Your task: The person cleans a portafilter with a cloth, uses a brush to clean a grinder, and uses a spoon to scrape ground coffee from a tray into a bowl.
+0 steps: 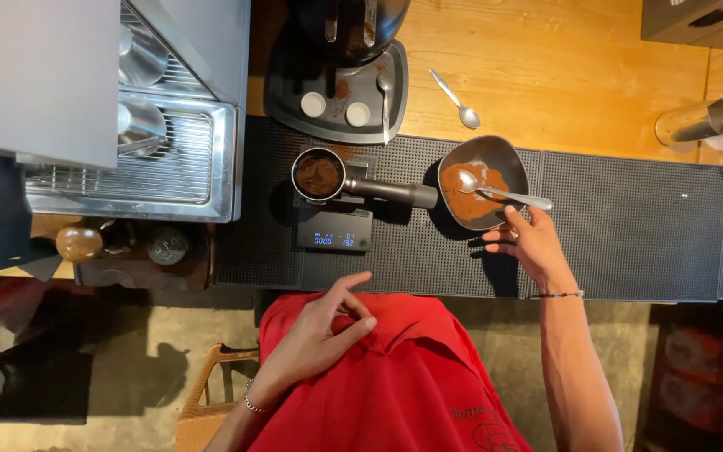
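Left hand (321, 331) fingers loosely curled, empty, right hand (529, 243) fingers pinching spoon (495, 192) over bowl (504, 159)

Warm wooden table (579, 75) is running across the top, with black rubber mats (629, 226) lying along its front edge. A steel espresso machine (169, 159) is sitting at the left. Below, a mottled concrete floor (127, 351) is catching soft light and shadows.
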